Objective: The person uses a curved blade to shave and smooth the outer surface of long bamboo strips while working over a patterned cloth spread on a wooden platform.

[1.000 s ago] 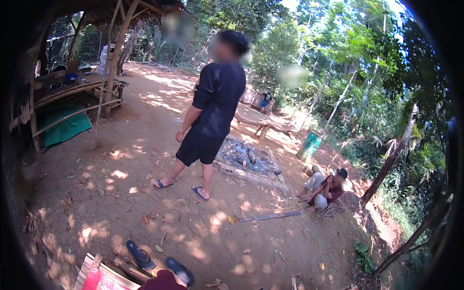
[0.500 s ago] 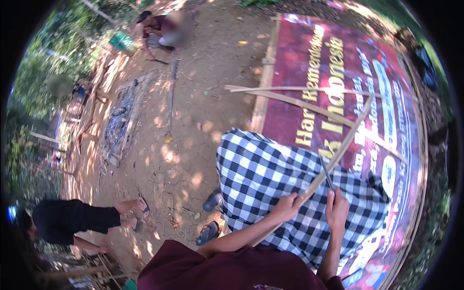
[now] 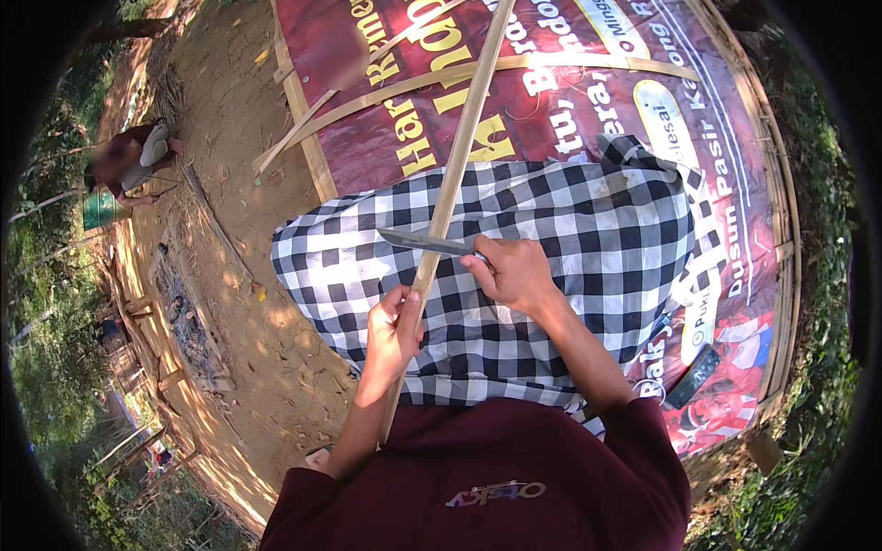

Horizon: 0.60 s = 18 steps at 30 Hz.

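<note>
Bamboo strip (image 3: pixel 457 165) looks light, stiff, probably splintery; our left hand (image 3: pixel 393 332) wraps it below the knife (image 3: pixel 424 242), right hand (image 3: pixel 514 273) fisted on the handle.

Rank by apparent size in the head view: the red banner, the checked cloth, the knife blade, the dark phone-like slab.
1. red banner
2. checked cloth
3. knife blade, held in the right hand
4. dark slab; close to the blade, so unsure.
</note>
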{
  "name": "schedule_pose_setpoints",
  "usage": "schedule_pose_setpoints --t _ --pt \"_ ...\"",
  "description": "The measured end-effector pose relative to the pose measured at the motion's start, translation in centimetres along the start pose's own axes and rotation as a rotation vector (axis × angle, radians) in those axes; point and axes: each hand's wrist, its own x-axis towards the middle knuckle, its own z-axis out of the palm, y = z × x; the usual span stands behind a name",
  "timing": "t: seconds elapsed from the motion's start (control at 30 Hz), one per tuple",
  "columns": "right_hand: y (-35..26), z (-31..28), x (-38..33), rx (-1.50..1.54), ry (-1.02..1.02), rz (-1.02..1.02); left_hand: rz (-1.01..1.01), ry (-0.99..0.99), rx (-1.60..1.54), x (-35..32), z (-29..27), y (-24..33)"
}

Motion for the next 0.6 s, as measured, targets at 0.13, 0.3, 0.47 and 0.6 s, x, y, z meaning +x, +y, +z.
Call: schedule_pose_setpoints --t 0.13,0.3,0.47,0.6 --pt "0.2 1.9 -1.1 0.115 0.046 0.004 0.084 0.033 0.009 -0.8 -0.3 0.9" --pt "-0.6 -0.3 1.0 -0.091 0.043 -0.137 0.217 0.072 0.035 -1.4 0.0 0.1" --pt "4.5 -9.4 8.1 -0.253 0.553 0.426 0.133 0.111 0.126 -5.6 -2.0 -1.2" --pt "5.9 -6.4 7.8 -0.005 0.437 0.155 0.284 0.203 0.074 -6.1 -3.0 -1.3"
